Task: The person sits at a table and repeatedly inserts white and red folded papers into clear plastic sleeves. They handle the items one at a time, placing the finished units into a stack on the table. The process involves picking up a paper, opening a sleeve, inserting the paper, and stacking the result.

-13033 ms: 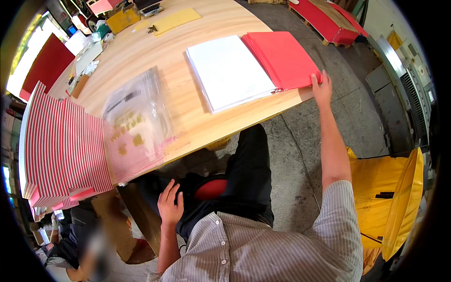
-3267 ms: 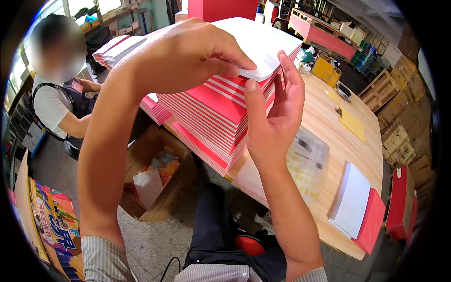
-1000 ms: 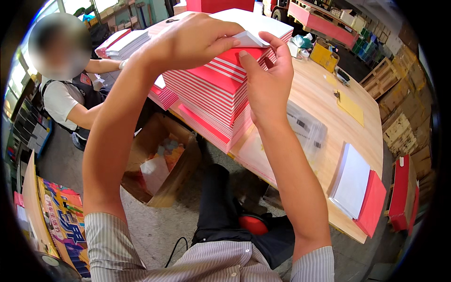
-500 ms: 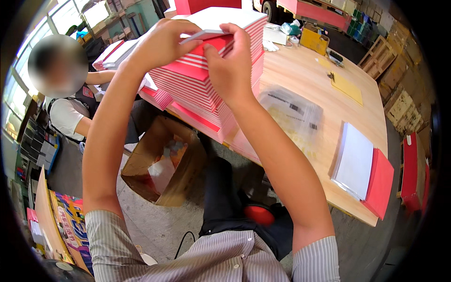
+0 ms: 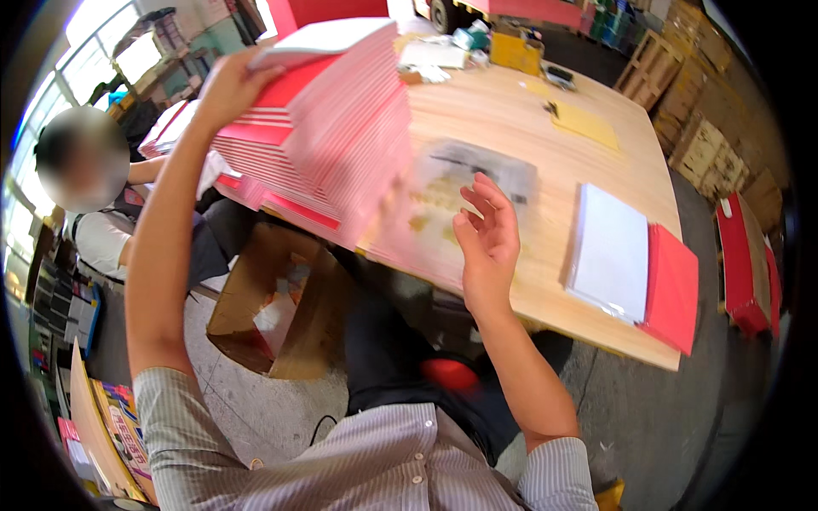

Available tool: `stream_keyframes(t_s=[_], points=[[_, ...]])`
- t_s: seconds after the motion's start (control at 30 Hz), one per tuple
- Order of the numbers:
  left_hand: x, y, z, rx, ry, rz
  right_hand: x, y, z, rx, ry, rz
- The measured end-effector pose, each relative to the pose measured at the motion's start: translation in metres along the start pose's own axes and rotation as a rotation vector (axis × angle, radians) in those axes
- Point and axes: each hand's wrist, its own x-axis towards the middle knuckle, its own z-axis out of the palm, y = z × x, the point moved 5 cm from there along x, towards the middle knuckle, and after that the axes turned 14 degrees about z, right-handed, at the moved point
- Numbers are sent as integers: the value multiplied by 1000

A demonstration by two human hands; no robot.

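Observation:
A tall stack of red-and-white booklets [image 5: 349, 136] stands at the table's near left edge, its layers blurred. At the stack's upper left edge, my left hand [image 5: 228, 92] is closed, thumb and fingers pinching the raised edge of the top white booklet [image 5: 332, 36]. My right hand [image 5: 492, 247] is off the stack, held above the near part of the table. It is empty, with its fingers apart and slightly curled. Behind it lies a blurred clear plastic package [image 5: 511, 175]. To its right are a pile of white sheets [image 5: 609, 247] and a red cover [image 5: 671, 285].
An open cardboard box [image 5: 319, 319] with paper scraps stands on the floor below the wooden table [image 5: 545, 294]. A co-worker [image 5: 98, 238] sits at the left. Yellow sheets [image 5: 586, 128] and a yellow box [image 5: 515, 53] lie farther back; a wooden pallet [image 5: 660, 72] stands beyond.
My right hand has let go of the top booklet and moved right and down, away from the stack. My left hand stays at the booklet's edge. The view has shifted to the right.

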Motion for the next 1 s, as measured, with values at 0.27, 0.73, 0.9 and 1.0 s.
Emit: stream_keyframes(t_s=[0.27, 0.73, 0.9, 1.0], points=[[39, -41, -97, 427, 604, -78, -33, -17, -134, -29, 307, -97], [-4, 242, 92, -759, 170, -286, -73, -54, -249, 360, -175, 26], [-51, 235, 174, -1203, 180, -319, -103, -21, -245, -40, 27, 311], [-47, 229, 190, -1119, 155, -194, -75, -20, -242, -165, 226, 395]])
